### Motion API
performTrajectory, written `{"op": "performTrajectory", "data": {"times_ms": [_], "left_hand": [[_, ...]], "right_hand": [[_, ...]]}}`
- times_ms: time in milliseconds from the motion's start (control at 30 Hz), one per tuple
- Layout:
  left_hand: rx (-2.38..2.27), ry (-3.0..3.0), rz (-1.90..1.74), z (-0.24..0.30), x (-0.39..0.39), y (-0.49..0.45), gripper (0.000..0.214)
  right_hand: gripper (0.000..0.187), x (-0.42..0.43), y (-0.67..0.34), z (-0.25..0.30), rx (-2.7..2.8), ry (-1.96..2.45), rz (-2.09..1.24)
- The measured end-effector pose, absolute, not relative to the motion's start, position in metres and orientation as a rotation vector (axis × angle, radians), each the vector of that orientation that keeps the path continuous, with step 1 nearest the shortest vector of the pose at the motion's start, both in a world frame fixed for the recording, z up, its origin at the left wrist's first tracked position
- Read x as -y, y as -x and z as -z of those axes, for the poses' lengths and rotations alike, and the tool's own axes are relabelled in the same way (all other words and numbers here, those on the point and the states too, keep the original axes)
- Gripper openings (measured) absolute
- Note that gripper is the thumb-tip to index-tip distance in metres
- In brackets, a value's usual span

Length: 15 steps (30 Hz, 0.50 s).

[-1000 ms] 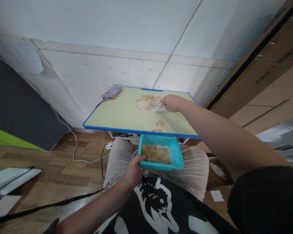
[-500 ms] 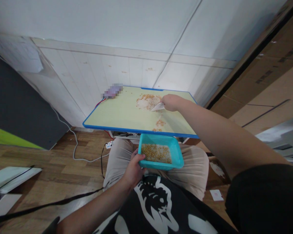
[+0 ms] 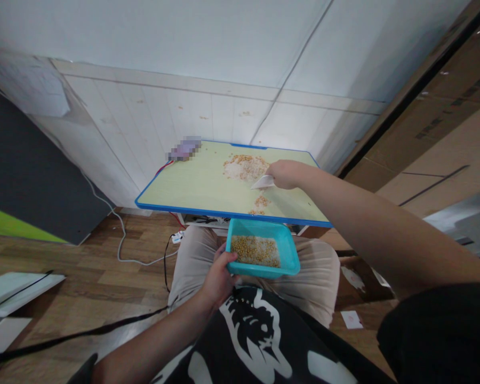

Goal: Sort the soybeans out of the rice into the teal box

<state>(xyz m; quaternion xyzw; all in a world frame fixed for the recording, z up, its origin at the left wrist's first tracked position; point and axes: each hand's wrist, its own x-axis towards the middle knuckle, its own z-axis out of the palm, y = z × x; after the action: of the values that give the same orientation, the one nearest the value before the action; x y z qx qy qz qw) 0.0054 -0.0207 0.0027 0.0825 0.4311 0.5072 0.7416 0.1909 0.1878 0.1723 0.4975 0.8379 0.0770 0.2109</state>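
Observation:
My left hand [image 3: 220,277] grips the left side of a turquoise plastic basin [image 3: 291,250], its thumb over the rim. The basin rests on my lap at the table's near edge and holds yellow kernels mixed with white grains [image 3: 256,250]. Over the table, my right hand [image 3: 283,174] is closed around a thin flat white piece [image 3: 263,183], whose tip is low against the tabletop. Just beyond that tip spreads a pile of yellow kernels and white grains [image 3: 244,166]. Smaller clusters of yellow kernels [image 3: 261,201] lie nearer to me, close to the front edge.
The pale yellow table [image 3: 192,184] has a blue rim and stands against a white wall. A blurred purple item [image 3: 185,149] with a red cord lies at its back left corner. Cables [image 3: 124,240] run over the wooden floor. Cardboard boxes [image 3: 436,122] stand on the right.
My right hand, with the white piece, has come slightly nearer to me and to the right, away from the pile. My left hand and the basin look almost unchanged.

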Motion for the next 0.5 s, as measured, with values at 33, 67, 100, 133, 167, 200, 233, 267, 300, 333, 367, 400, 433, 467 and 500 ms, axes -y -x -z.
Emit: {"op": "performTrajectory", "data": {"times_ms": [33, 67, 100, 133, 167, 200, 233, 267, 300, 333, 367, 400, 433, 467, 500], "left_hand": [[-0.963, -0.184, -1.117, -0.003, 0.021, -0.006, 0.058], [-0.978, -0.183, -1.115, -0.004, 0.021, -0.006, 0.056], [-0.992, -0.181, -1.111, -0.004, 0.021, -0.006, 0.055], [-1.003, -0.182, -1.109, -0.005, 0.02, -0.006, 0.054], [-1.01, -0.183, -1.109, -0.005, 0.02, -0.006, 0.053], [-1.01, -0.185, -1.111, -0.006, 0.021, -0.007, 0.053], [-1.006, -0.187, -1.115, -0.006, 0.021, -0.007, 0.053], [-1.002, -0.188, -1.119, -0.006, 0.021, -0.007, 0.053], [-1.001, -0.188, -1.121, -0.006, 0.021, -0.007, 0.053], [-1.0, -0.19, -1.119, -0.006, 0.021, -0.007, 0.054], [-0.999, -0.193, -1.117, -0.006, 0.021, -0.007, 0.054], [-0.998, -0.197, -1.115, -0.006, 0.021, -0.007, 0.055], [-0.998, -0.202, -1.113, -0.006, 0.021, -0.007, 0.055], [-0.998, -0.206, -1.114, -0.006, 0.021, -0.007, 0.056], [-0.998, -0.211, -1.115, -0.006, 0.021, -0.007, 0.056]], "right_hand": [[0.039, -0.185, -0.192, -0.173, -2.329, -1.378, -0.208], [0.038, -0.182, -0.192, -0.173, -2.327, -1.375, -0.204], [0.037, -0.18, -0.193, -0.173, -2.325, -1.371, -0.203], [0.037, -0.177, -0.193, -0.173, -2.323, -1.367, -0.203], [0.036, -0.175, -0.194, -0.173, -2.323, -1.361, -0.206], [0.036, -0.173, -0.194, -0.173, -2.321, -1.354, -0.209], [0.036, -0.17, -0.193, -0.174, -2.315, -1.347, -0.213], [0.037, -0.168, -0.193, -0.174, -2.31, -1.339, -0.218], [0.037, -0.166, -0.192, -0.175, -2.304, -1.332, -0.223], [0.037, -0.164, -0.19, -0.176, -2.293, -1.327, -0.227], [0.038, -0.162, -0.189, -0.177, -2.281, -1.323, -0.23], [0.039, -0.159, -0.188, -0.178, -2.273, -1.319, -0.232], [0.041, -0.157, -0.187, -0.178, -2.268, -1.315, -0.235], [0.042, -0.155, -0.186, -0.179, -2.266, -1.311, -0.237], [0.043, -0.153, -0.185, -0.18, -2.268, -1.306, -0.238]]}}
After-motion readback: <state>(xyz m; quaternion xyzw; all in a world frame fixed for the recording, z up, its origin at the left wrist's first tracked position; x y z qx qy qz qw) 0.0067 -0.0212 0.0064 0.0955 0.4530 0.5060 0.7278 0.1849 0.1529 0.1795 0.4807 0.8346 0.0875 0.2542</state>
